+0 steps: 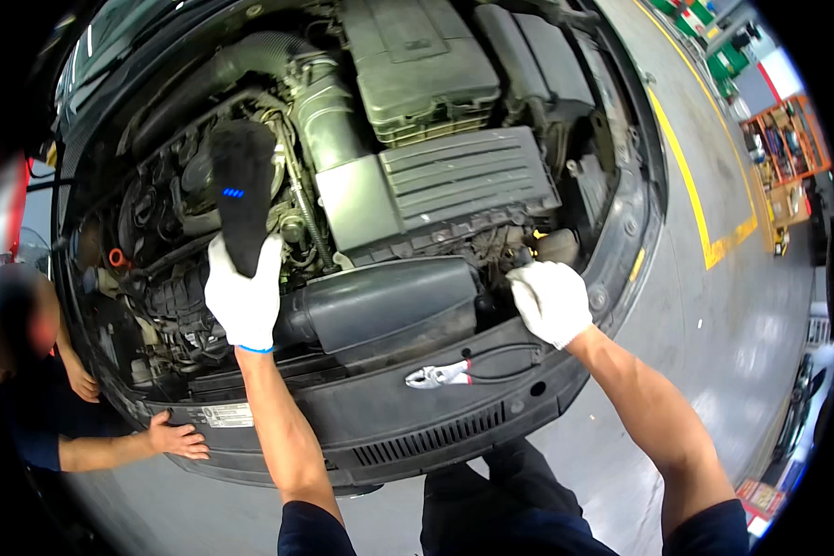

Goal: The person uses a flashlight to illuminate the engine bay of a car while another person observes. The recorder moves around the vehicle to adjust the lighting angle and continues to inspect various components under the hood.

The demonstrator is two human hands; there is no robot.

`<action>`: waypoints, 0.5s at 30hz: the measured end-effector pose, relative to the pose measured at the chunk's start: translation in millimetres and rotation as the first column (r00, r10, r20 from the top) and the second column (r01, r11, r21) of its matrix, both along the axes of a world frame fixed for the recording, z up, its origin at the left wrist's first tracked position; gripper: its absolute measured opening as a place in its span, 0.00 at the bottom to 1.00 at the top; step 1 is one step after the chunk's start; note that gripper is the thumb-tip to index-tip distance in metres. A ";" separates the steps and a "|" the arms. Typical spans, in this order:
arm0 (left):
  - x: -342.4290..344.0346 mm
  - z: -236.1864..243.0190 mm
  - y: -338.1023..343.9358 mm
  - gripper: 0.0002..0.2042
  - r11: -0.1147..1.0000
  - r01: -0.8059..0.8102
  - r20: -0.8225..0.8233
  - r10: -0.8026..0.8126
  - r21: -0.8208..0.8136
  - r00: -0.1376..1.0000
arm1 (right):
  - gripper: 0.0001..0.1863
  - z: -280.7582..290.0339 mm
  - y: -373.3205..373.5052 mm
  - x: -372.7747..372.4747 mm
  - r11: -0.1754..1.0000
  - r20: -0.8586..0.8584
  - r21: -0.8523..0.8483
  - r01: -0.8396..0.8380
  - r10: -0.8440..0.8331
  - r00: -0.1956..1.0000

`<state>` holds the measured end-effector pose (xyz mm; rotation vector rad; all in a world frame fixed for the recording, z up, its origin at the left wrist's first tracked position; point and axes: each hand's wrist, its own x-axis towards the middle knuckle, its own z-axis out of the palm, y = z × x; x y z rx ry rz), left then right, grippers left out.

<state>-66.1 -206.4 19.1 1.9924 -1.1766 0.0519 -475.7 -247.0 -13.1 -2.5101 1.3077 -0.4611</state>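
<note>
My left hand [244, 301], in a white glove, grips the lower end of a flat black handheld work light [242, 185] with a row of small blue lights. The light is held over the left part of the engine [181, 176]. At the right front of the engine bay, my right hand [553, 304], also gloved, has its fingers curled down beside a dark fitting and a greyish, rounded container [558, 246]. Whatever those fingers hold is hidden. Pliers with pale grips [440, 374] lie on the front panel [380, 398] between my forearms.
Behind my hands sit a ribbed air filter box [468, 171], a black battery cover [422, 65] and a black air duct [389, 301]. At left, another person's bare hand [181, 437] rests on the car's front edge. Orange shelving [788, 139] stands far right, beyond yellow floor lines [686, 185].
</note>
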 end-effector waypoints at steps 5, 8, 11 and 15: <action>-72.6 88.5 56.4 0.25 0.998 0.060 -0.091 -0.060 0.001 0.994 | 0.15 -0.1 4.9 -20.4 0.998 0.044 0.015 0.057 -0.058 0.997; -128.7 128.1 135.3 0.20 0.985 0.144 -0.279 -0.164 -0.091 0.946 | 0.19 7.3 8.5 -22.2 0.993 0.129 0.110 0.039 -0.053 0.990; -168.1 119.4 233.6 0.22 0.964 0.266 -0.417 -0.245 -0.009 0.875 | 0.25 16.3 12.1 -29.8 0.969 0.238 0.244 0.020 -0.080 0.968; -243.9 88.5 341.8 0.23 0.938 0.272 -0.590 -0.097 0.216 0.802 | 0.21 61.8 91.3 -93.7 0.978 0.592 0.184 0.098 -0.190 0.784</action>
